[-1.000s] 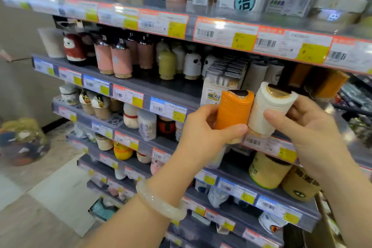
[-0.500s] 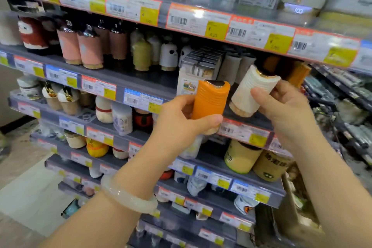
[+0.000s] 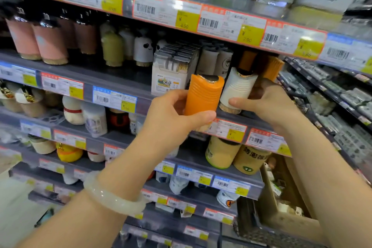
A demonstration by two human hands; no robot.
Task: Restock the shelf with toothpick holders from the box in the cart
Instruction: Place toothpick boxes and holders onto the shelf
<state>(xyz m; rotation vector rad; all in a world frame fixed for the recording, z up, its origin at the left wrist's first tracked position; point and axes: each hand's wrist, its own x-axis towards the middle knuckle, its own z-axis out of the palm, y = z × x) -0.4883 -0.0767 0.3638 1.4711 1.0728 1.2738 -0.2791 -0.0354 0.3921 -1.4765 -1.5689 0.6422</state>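
My left hand [image 3: 171, 119] grips a ribbed orange toothpick holder [image 3: 203, 95], held upright in front of the shelf edge [image 3: 120, 86]. My right hand [image 3: 267, 102] holds a ribbed white toothpick holder [image 3: 236, 86] with a gold-rimmed top, nearly upright with its base at the shelf's front lip. Behind it on the shelf stand two more orange holders [image 3: 271, 67] and white ones [image 3: 209, 60]. The cardboard box [image 3: 281, 197] sits low at the right in the cart.
Boxed toothpicks [image 3: 171, 74] stand just left of the holders. Panda, green and pink dispensers [image 3: 112, 48] fill the same shelf further left. The price-tag rail [image 3: 227, 24] of the shelf above overhangs closely. Tan tubs [image 3: 237, 155] sit one shelf below.
My right hand has brought the white holder down and forward from a tilted pose to nearly upright at the shelf. The left hand with the orange holder has closed in on the shelf too.
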